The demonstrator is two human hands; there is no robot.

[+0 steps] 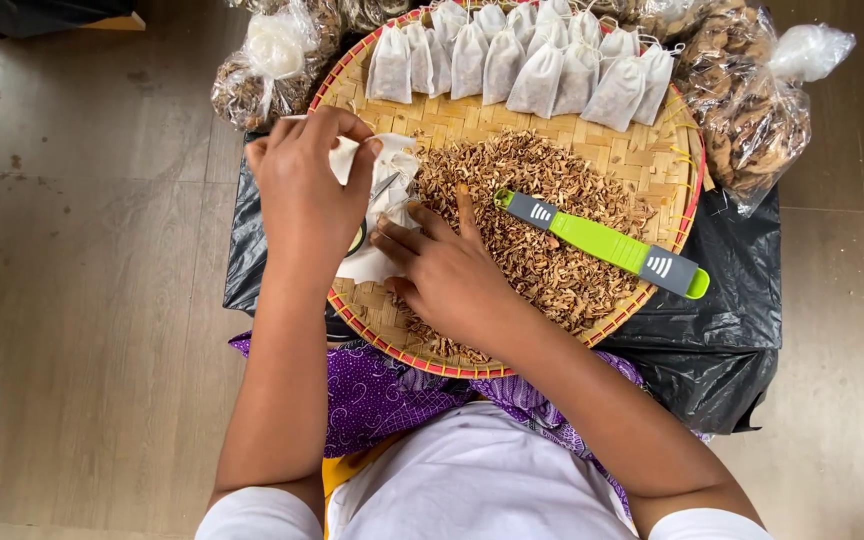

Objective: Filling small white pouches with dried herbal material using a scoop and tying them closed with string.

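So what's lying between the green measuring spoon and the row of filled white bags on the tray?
In the head view, between the green measuring spoon and the white bags lie dried brown bits and a bare strip of woven tray.

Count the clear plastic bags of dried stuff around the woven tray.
2 clearly: one clear bag off the tray's upper-left rim, one clear bag at upper right. More bags lie along the top edge, cut off by the frame, so the count may be higher.
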